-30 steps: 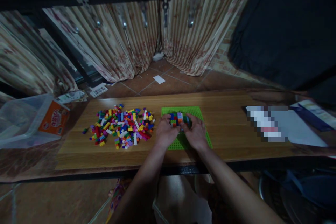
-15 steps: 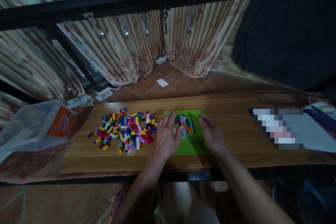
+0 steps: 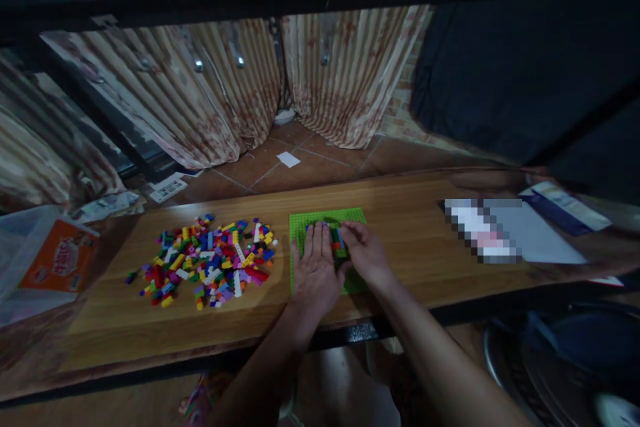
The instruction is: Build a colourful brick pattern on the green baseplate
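Note:
A green building-brick baseplate (image 3: 327,215) lies on the wooden board, with a low patch of coloured bricks (image 3: 341,249) built on its middle. My left hand (image 3: 319,267) lies flat over the left part of that patch, fingers stretched forward, and covers most of it. At the patch's right side is my right hand (image 3: 367,253), fingers slightly bent, with the fingertips by the right edge of the bricks. Nothing shows between the fingers of either hand. To the left of the baseplate spreads a loose pile of coloured bricks (image 3: 210,260).
The wooden board (image 3: 410,227) tops a long table. At its left end stands a clear plastic box (image 3: 20,227) with an orange label. Papers (image 3: 535,240) and a blue-and-white packet (image 3: 567,207) lie on the right. A dark bar crosses above, before striped curtains (image 3: 220,93).
My left hand has moved from the patch's left side onto its top and flattened there. My right hand has come in closer to the bricks. The view has turned a little to the right.

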A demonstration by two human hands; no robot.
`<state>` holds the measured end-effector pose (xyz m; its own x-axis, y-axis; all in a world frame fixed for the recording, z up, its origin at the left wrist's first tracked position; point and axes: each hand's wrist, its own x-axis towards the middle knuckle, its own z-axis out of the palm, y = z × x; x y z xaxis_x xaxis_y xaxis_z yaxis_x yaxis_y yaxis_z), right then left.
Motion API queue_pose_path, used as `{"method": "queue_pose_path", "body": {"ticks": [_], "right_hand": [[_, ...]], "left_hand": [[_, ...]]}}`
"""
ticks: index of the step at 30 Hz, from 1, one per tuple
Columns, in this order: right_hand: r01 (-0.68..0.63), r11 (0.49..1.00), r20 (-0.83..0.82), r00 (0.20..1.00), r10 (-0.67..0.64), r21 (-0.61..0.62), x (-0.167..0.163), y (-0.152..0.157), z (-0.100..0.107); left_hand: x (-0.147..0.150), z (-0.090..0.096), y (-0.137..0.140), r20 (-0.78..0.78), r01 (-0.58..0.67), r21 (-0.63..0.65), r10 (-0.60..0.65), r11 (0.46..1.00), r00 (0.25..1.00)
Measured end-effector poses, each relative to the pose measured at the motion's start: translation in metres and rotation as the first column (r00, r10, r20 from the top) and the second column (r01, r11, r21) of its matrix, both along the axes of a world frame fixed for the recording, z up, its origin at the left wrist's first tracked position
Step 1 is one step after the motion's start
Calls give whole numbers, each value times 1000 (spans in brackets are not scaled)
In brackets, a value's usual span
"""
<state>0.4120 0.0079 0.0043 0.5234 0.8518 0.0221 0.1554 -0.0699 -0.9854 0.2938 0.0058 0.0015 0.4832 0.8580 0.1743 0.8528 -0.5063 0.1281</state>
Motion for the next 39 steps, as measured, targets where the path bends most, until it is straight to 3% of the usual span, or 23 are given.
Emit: {"method": "queue_pose_path", "body": {"ticks": [10, 24, 34, 39], "right_hand": [[-60, 996, 375, 924, 80, -64, -11, -4, 12], [-88, 991, 419, 900, 123, -103, -11, -9, 13], [-72, 990, 450, 885, 121, -125, -4, -5, 10], [-49, 988, 468, 876, 114, -149, 5, -4, 7]], "left_hand": [[0, 1, 0, 26, 4, -50, -3, 999, 1000], [-5, 1, 1, 66, 41, -60, -36, 997, 997], [-19, 2, 13, 352, 104, -102, -62, 989, 934], [-23, 3, 17, 410, 81, -176, -2, 981, 912]]}}
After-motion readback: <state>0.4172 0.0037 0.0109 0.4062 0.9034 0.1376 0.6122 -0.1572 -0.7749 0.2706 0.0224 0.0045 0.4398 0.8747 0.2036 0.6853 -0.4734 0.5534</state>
